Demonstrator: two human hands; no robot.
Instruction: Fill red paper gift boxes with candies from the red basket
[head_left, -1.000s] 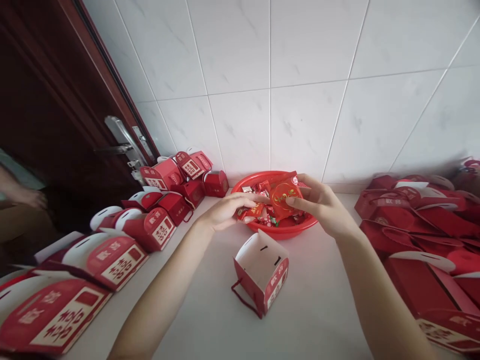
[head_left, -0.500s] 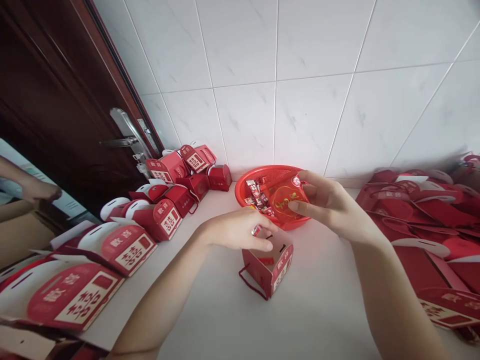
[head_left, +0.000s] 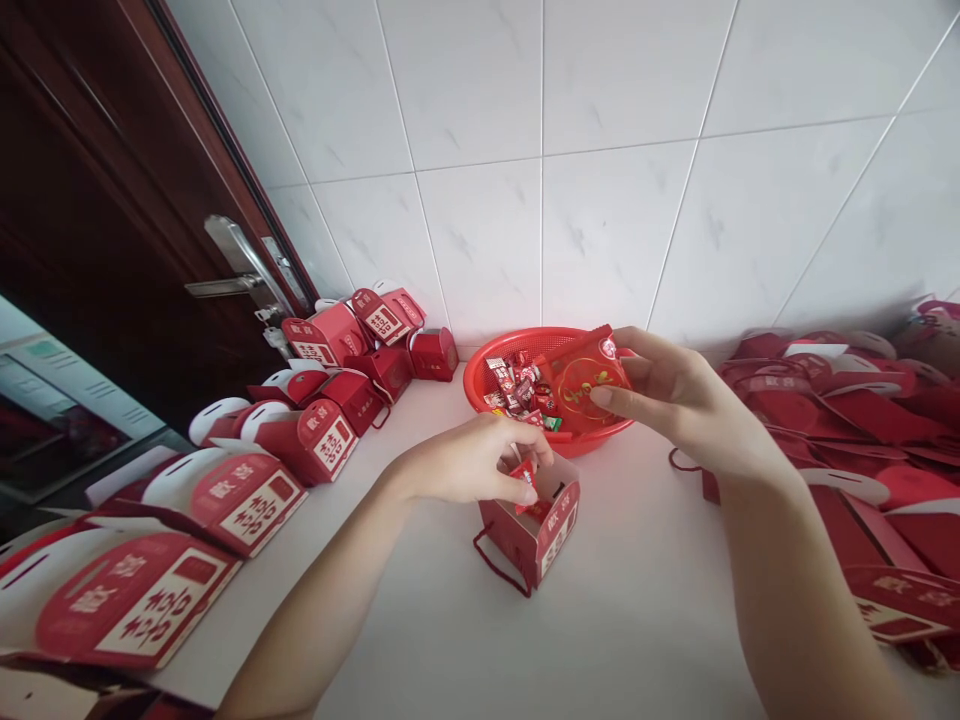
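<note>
Just over the open top of a small red gift box is my left hand, its fingers closed on a red wrapped candy. The box stands on the white table with a dark red cord handle hanging from its near left side. My right hand grips a red translucent packet with gold lettering by its right edge, thumb in front. The packet is above the right part of a red plastic basket, where several wrapped candies lie. Some of the basket is hidden behind the packet.
Rows of red gift boxes line the left side of the table. Flat and partly folded red boxes are heaped at the right. A tiled wall rises behind the basket, and a dark wooden door stands at the left.
My left hand now shows a red candy at the box opening. My right hand has raised the packet slightly, uncovering more candies. The other person's arm at the far left is gone from view.
</note>
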